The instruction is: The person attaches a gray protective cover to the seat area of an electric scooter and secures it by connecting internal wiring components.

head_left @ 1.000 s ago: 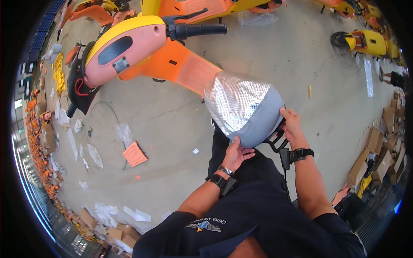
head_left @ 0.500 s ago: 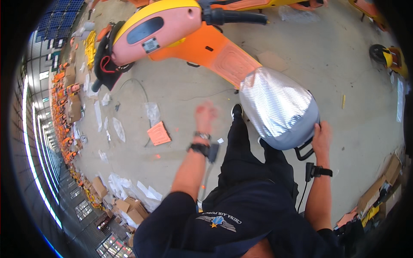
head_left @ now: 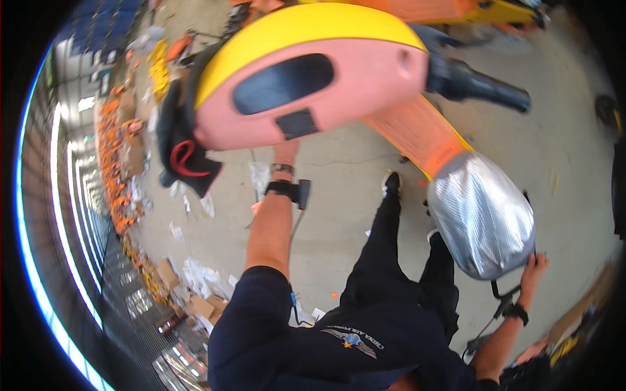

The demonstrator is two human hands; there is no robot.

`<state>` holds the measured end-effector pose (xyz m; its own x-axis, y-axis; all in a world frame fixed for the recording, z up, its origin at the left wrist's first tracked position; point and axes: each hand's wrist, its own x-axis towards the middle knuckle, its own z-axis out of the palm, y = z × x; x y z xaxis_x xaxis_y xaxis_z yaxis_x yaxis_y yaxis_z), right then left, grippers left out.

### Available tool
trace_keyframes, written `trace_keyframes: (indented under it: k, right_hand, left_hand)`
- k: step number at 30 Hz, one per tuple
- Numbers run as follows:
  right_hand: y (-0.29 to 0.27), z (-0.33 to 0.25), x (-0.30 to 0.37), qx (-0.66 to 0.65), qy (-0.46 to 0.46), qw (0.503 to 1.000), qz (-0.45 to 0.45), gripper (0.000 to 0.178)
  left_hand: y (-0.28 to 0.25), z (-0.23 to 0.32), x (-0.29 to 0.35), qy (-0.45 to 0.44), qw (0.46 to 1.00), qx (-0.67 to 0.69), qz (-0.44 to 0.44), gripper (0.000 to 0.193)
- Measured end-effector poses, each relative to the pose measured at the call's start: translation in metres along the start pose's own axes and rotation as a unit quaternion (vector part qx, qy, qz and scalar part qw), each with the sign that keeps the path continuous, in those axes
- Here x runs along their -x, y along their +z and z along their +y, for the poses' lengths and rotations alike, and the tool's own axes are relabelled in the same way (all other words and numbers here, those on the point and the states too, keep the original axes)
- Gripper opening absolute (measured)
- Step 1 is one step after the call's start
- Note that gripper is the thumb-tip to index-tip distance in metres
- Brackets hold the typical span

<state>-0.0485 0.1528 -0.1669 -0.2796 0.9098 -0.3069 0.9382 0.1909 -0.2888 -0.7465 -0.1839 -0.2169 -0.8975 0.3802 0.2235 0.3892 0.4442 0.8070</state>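
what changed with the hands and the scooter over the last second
The left hand let go of the silver-covered seat and reached forward and up to the scooter's pink and yellow front, which now sits much closer in view. The right hand stayed at the rear of the seat.

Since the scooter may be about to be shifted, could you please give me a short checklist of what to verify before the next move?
1. Right hand on the rear of the silver-covered seat: ok, fingers at its back edge.
2. Left hand grip on the scooter: cannot tell, the hand is hidden behind the pink and yellow front body.
3. Right handlebar free: ok, nothing touches it.
4. Feet planted: cannot tell, only one shoe shows.
5. Floor beside the scooter: not ok, scraps and cardboard lie about.
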Motion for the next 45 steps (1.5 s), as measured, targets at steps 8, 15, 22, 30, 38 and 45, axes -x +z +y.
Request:
trace_keyframes:
  k: [8, 15, 22, 30, 38, 45]
  right_hand:
    - [0.01, -0.001, 0.005, -0.007, -0.018, 1.0, 0.002, 0.015]
    - [0.012, 0.003, -0.007, -0.073, -0.02, 0.997, 0.002, 0.017]
    - [0.002, -0.03, -0.004, -0.035, -0.018, 0.999, 0.019, 0.017]
    - [0.004, -0.022, -0.006, -0.066, 0.013, 0.997, 0.026, 0.019]
    - [0.01, -0.016, -0.011, -0.068, 0.001, 0.997, 0.025, 0.018]
    - [0.01, -0.011, -0.012, -0.064, 0.013, 0.997, 0.033, 0.019]
  left_hand:
    - [-0.152, 0.112, 0.057, -0.057, 0.942, -0.058, 0.325, 0.012]
    - [-0.217, 0.229, -0.049, 0.199, 0.879, -0.428, -0.076, 0.098]
    - [-0.209, 0.211, -0.092, 0.094, 0.907, -0.36, -0.197, 0.06]
    - [-0.2, 0.204, -0.02, 0.036, 0.92, -0.35, -0.169, 0.06]
    - [-0.204, 0.193, 0.022, 0.047, 0.928, -0.341, -0.145, 0.06]
    - [-0.195, 0.198, 0.053, -0.012, 0.923, -0.362, -0.131, 0.062]
